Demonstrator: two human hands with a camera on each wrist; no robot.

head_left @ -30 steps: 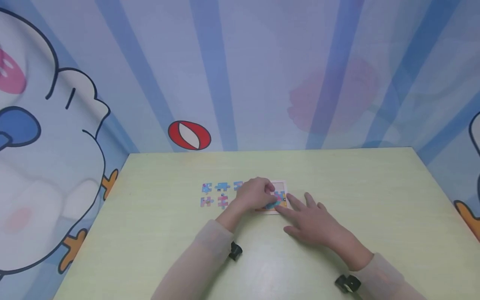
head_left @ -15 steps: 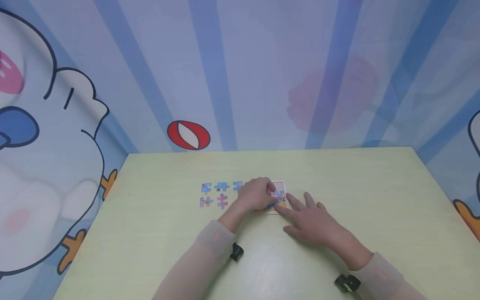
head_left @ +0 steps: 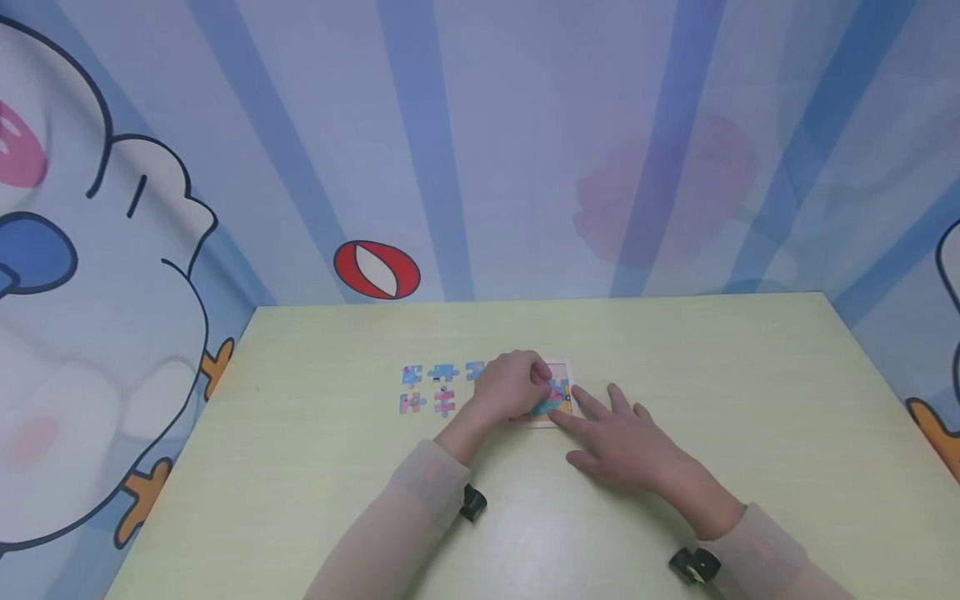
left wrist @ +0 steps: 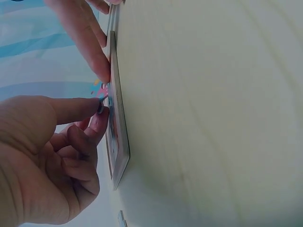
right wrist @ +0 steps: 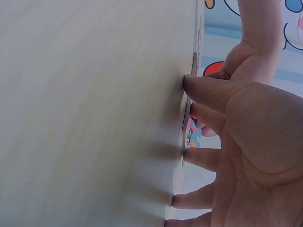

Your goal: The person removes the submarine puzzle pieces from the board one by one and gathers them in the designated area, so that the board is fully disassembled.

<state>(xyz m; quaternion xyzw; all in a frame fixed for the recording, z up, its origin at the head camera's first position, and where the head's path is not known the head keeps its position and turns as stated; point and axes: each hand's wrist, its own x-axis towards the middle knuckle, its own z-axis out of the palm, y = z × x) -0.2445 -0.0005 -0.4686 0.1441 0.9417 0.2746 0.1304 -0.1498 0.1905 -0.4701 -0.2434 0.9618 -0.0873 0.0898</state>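
A small jigsaw puzzle tray (head_left: 568, 372) lies on the table, partly covered by both hands. Colourful pieces fill some of its lower right part, and bare grey board shows at the top. Over its left half, my left hand (head_left: 513, 386) pinches a small puzzle piece (left wrist: 100, 107) between thumb and index finger; the left wrist view shows it tilted, close to the tray's surface. My right hand (head_left: 630, 443) lies spread at the tray's right side, with fingertips touching its edge and the tabletop. The piece is hidden by the left hand in the head view.
Left of the tray, several loose puzzle pieces (head_left: 444, 373) lie in two rows on the pale table (head_left: 315, 467). The left hand partly covers that side. Behind the table stands a blue striped backdrop (head_left: 517, 167) with cartoon figures.
My left hand has shifted up very slightly over the tray, and its thumb has moved up, showing more of the lower pieces. The right hand and the loose pieces stay where they were.
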